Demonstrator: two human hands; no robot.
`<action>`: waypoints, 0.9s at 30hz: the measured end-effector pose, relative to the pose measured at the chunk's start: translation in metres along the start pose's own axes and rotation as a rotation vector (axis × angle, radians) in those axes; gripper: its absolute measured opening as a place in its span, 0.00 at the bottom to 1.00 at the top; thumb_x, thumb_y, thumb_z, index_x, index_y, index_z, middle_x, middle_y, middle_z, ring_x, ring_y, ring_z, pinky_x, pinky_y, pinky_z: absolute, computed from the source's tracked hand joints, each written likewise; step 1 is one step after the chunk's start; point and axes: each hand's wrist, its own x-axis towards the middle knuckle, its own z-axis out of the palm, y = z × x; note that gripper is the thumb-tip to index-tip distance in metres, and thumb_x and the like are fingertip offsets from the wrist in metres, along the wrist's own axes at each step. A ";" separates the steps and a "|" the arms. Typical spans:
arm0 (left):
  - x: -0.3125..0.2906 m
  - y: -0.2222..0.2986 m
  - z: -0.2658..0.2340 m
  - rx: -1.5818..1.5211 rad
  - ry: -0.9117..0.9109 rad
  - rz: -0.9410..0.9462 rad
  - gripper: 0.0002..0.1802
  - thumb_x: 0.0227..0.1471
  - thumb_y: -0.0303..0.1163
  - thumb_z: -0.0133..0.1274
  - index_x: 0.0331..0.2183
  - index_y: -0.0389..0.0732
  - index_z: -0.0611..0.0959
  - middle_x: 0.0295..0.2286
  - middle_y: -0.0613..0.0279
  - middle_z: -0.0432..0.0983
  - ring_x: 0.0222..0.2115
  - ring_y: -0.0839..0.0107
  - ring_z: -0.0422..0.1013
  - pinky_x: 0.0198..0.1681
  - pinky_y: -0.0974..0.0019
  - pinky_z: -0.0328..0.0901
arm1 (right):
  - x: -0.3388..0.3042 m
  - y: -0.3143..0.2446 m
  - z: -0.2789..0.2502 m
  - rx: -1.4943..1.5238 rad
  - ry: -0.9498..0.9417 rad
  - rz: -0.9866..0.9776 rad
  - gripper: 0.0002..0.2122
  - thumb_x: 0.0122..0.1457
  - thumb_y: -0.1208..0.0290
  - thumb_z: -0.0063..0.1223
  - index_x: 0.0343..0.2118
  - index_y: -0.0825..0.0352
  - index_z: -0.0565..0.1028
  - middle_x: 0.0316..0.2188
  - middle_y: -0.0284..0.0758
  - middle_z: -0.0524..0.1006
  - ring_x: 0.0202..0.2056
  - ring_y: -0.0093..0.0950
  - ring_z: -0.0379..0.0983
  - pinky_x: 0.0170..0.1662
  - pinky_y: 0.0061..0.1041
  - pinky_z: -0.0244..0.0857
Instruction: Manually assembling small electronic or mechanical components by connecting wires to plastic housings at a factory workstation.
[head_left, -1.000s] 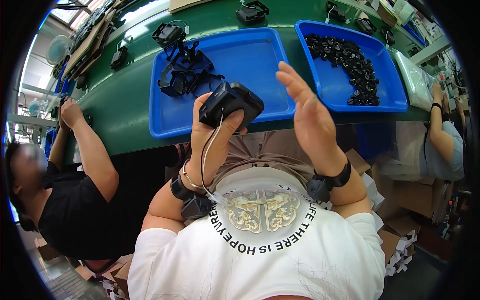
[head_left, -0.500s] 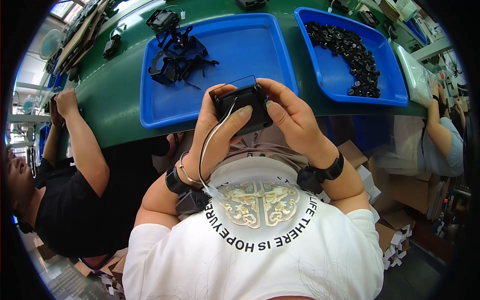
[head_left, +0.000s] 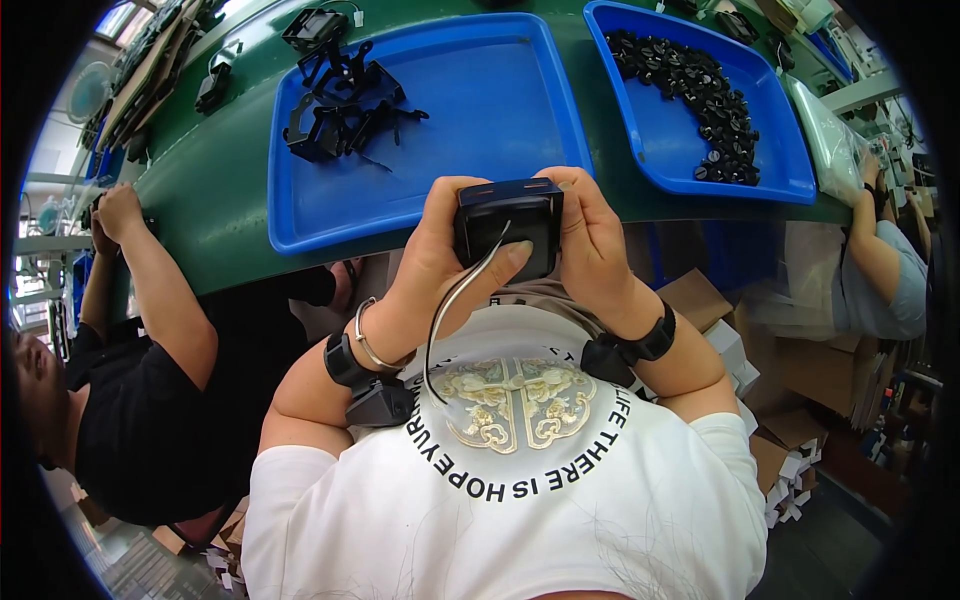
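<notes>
Between both hands I hold a black box-shaped device [head_left: 530, 215] in front of the table's near edge. My left hand [head_left: 450, 245] grips its left side, the thumb lying across the face beside a cable. My right hand [head_left: 590, 235] is closed on the right side, fingers along the upper corner. The thin black-and-white cable [head_left: 462, 290] leaves the face and hangs in a curve toward my shirt. Beyond the hands is a blue tray [head_left: 480, 110] with several black plastic brackets [head_left: 350, 105] at its left end. The device's far side is hidden.
A second blue tray [head_left: 660, 140] at the right holds many small black knobs [head_left: 710, 100]. Other black devices [head_left: 315, 28] with cables stand on the green table [head_left: 210, 180]. A person in black [head_left: 160, 390] works close on my left. Cardboard boxes [head_left: 695, 300] stand low at right.
The device has tipped and shifted slightly right, so its upper edge now faces me. The thin wire frame that stood up from its top no longer shows. Both hands stay on it.
</notes>
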 end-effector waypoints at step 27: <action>-0.003 0.006 -0.001 -0.066 0.078 -0.108 0.23 0.48 0.28 0.57 0.44 0.39 0.65 0.37 0.61 0.67 0.38 0.77 0.64 0.42 0.73 0.63 | -0.017 0.000 0.006 -0.149 0.019 -0.134 0.21 0.65 0.63 0.35 0.57 0.70 0.56 0.45 0.35 0.68 0.44 0.18 0.64 0.48 0.17 0.58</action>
